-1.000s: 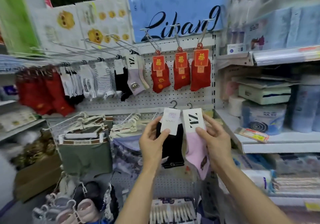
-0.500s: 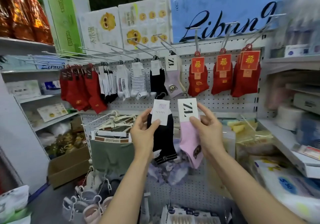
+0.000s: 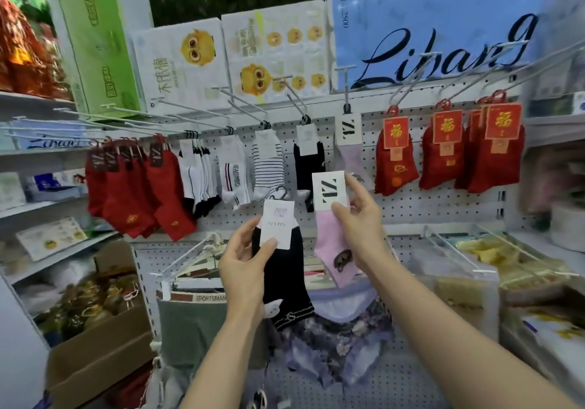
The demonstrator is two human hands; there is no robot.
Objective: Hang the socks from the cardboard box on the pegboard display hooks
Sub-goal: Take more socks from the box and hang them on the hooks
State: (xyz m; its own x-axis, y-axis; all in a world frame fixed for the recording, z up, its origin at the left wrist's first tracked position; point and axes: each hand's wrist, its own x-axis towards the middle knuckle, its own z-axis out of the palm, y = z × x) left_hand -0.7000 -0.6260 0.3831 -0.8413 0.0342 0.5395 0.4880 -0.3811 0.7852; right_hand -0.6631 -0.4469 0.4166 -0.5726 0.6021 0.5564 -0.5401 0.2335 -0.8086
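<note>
Item one: black sock (image 3: 285,279), gripped at its white card by our left hand (image 3: 245,269), thumb on the card's face, fingers curled behind; it hangs long axis down, its hanger hook topping the card

Item two: pink sock (image 3: 335,250), pinched at its "ZZ" card by our right hand (image 3: 364,228), card upright, toe down and to the right

Item three: pegboard (image 3: 411,203), far side, with hooks (image 3: 294,98) running toward us from its top rail. Matching stock hangs there already: a black pair (image 3: 308,161) and a lilac "ZZ" pair (image 3: 349,149) side by side

Governing relation, by our judgement: both matching hooks lie up and beyond the hands, their tips toward us. The right hand is higher and nearer its lilac row, so the pink sock likely goes first, lifted and slid back along the wire
</note>
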